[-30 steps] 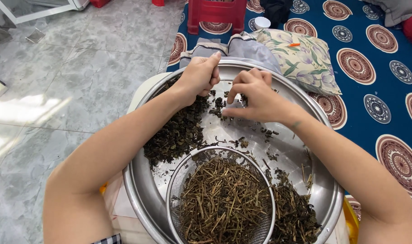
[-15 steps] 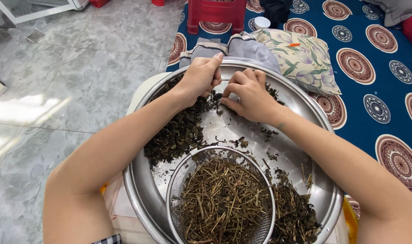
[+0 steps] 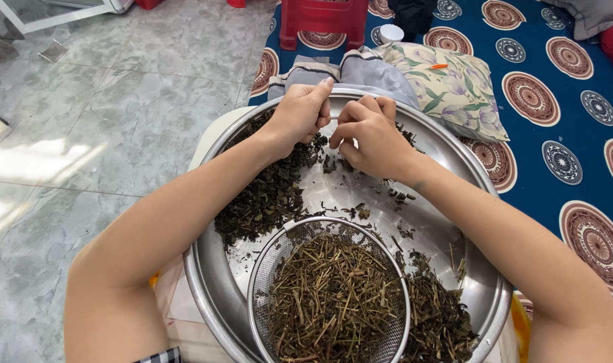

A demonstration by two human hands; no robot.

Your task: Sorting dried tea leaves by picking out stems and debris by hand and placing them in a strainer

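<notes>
At the far side of the one large steel basin [image 3: 478, 306], your left hand [image 3: 301, 115] and right hand [image 3: 368, 136] meet, fingers pinched together on dried leaves [image 3: 269, 195]; what exactly they grip is hidden. One mesh strainer [image 3: 266, 269] of stems [image 3: 333, 302] sits near you.

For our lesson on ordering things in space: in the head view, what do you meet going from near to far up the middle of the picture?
Mesh strainer of brown stems → bare bottom of the big metal basin → the two hands, left hand and right hand → folded grey cloth → red plastic stool.
</notes>
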